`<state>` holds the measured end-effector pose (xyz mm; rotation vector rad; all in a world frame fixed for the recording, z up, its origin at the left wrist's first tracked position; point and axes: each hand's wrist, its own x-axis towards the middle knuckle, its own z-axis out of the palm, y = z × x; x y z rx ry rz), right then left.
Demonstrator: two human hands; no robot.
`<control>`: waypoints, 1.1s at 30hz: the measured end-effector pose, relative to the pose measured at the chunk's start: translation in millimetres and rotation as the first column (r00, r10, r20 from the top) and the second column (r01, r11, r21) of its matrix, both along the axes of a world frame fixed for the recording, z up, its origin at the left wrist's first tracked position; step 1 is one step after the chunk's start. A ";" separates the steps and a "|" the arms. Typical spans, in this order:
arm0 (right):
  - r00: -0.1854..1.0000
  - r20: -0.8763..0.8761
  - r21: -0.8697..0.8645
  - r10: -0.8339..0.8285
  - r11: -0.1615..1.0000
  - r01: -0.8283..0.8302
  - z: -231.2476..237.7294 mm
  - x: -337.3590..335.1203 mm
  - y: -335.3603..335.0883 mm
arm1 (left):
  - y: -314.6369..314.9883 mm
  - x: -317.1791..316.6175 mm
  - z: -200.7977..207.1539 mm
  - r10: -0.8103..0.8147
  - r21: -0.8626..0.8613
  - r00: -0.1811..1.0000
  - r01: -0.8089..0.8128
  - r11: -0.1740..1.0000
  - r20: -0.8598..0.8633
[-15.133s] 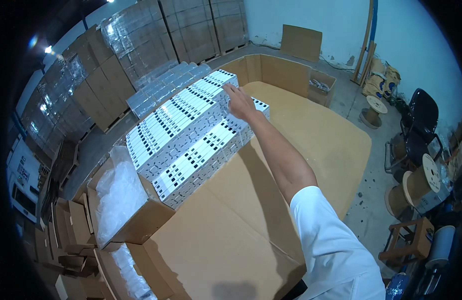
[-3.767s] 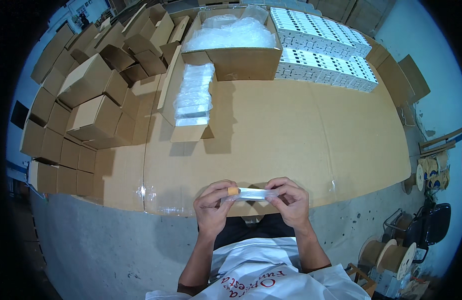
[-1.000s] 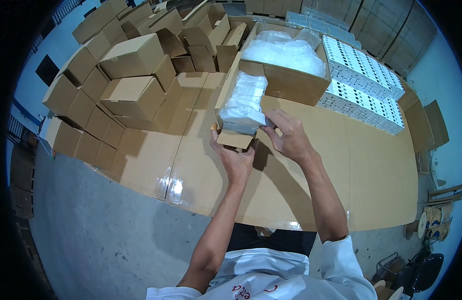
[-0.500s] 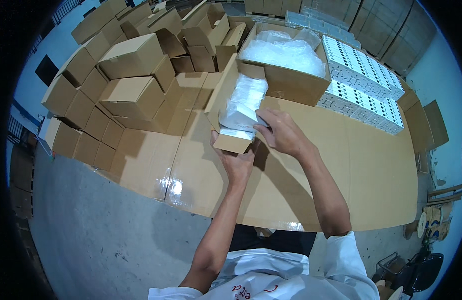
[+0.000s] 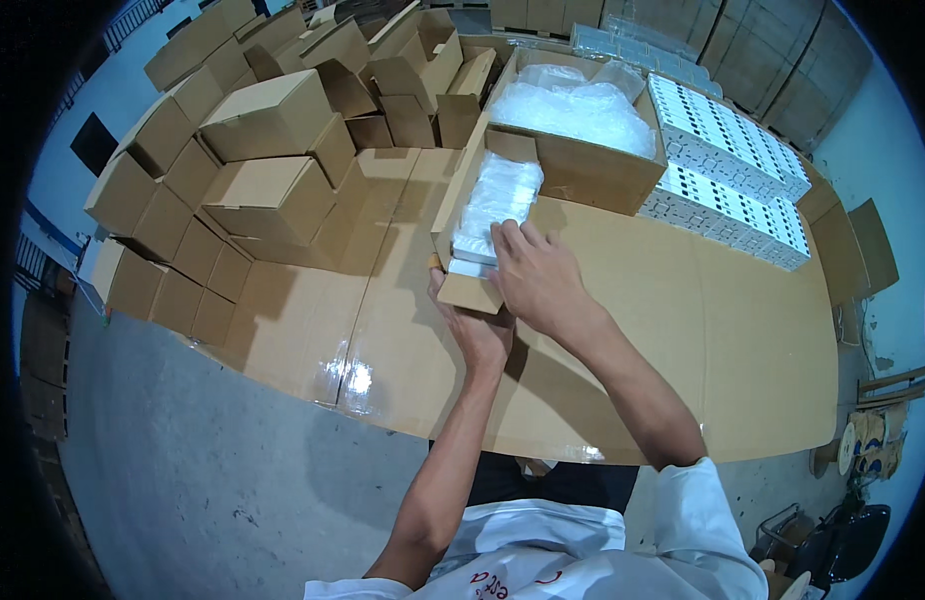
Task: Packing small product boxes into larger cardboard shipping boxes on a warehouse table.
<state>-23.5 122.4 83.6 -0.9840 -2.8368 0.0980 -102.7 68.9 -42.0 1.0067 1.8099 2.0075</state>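
A narrow cardboard box with its top open is tilted up over the table. My left hand is wrapped round its near end from below, the thumb at the left side and some fingers hidden beneath. Inside lies a row of white packets in clear plastic wrap. My right hand reaches over the box's right edge, its fingers apart and touching the nearer packets. I see nothing gripped in it, though its palm side is hidden.
Behind stands a larger carton filled with clear plastic bags. Stacked white boxes with dark dots stand to its right. Several brown cartons are piled at the left, with open-flapped ones at the back. A cardboard sheet covers the table.
My right hand has let go of the wrapped packet it was pinching and moved left onto the packets, which now lie flatter. The box has shifted slightly right with my left hand.
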 end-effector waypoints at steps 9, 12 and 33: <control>0.933 -0.357 0.035 0.039 0.999 -0.029 -30.0 10.4 -17.4 | 9.5 0.4 -19.6 -0.040 0.021 0.997 0.041 0.999 -0.064; 0.968 -0.246 -0.067 -0.038 0.998 0.023 -40.9 3.5 -23.3 | 12.9 0.9 -39.0 -0.090 0.190 0.988 0.066 0.980 0.125; 0.446 -0.708 -0.538 -0.547 0.827 0.161 -64.4 182.7 -19.6 | -29.8 -49.2 31.8 -0.685 -0.494 0.714 0.651 0.577 0.141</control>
